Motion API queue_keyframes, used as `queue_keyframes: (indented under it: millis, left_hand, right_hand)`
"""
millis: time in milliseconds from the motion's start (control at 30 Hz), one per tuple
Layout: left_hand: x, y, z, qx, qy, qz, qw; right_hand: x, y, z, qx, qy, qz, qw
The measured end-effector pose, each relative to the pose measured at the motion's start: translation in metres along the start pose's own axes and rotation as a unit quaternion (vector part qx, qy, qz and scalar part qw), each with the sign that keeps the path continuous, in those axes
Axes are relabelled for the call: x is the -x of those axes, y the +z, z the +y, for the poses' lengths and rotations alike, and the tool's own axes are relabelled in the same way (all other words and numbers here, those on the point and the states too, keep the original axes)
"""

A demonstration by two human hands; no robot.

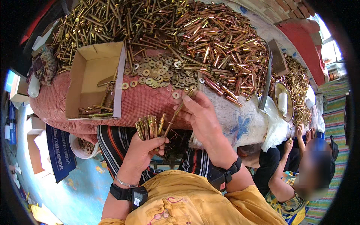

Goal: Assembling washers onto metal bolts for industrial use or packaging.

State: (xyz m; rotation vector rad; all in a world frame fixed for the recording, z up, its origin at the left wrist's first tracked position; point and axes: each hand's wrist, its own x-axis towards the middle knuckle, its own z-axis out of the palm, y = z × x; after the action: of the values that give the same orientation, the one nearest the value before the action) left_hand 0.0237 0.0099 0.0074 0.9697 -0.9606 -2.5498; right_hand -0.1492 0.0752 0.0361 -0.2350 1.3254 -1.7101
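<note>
My left hand (144, 150) is closed round a bunch of brassy expansion bolts (148, 127), their ends pointing up. In my right hand (202, 116), fingers and thumb pinch a long bolt (177, 113), which slants down toward the bunch. A small washer-like ring shows low on its shaft. Just beyond the right fingers lies a heap of flat washers (161, 71) on red cloth. Long yellowish bolts (123, 22) are piled behind it, and coppery metal sleeves (225, 45) are heaped to the right.
Left of the washers stands an open cardboard box (93, 56) with several bolts inside. A white bucket (84, 148) is below it. At right are an oval metal tray (283, 101), a dark strap (267, 75) and a co-worker (285, 176) handling small metal parts.
</note>
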Motion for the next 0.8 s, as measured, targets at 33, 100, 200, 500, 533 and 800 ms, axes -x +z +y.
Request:
queue_keyframes:
  millis: [33,100,200,500,533,800]
  left_hand:
    - [0.001,0.003,0.000,0.024,-0.008,-0.003,1.000]
    - [0.003,0.008,-0.001,0.045,-0.021,-0.015,0.999]
    - [0.003,0.014,-0.006,-0.055,0.008,-0.006,0.998]
    - [0.001,0.038,-0.018,0.038,0.009,0.024,0.999]
    - [0.000,0.040,-0.019,0.038,0.012,0.022,0.999]
    - [-0.007,0.046,-0.030,0.037,0.015,0.013,0.999]
  right_hand:
    - [0.001,-0.004,-0.001,0.000,-0.004,0.006,1.000]
    - [0.005,-0.010,0.000,-0.046,0.015,-0.013,0.999]
    - [0.014,-0.010,0.009,0.046,-0.011,0.016,0.999]
    - [0.033,-0.016,0.028,-0.003,-0.027,0.019,0.999]
    - [0.035,-0.018,0.029,0.010,-0.034,0.006,0.999]
    - [0.038,-0.046,0.024,0.296,-0.172,0.025,0.939]
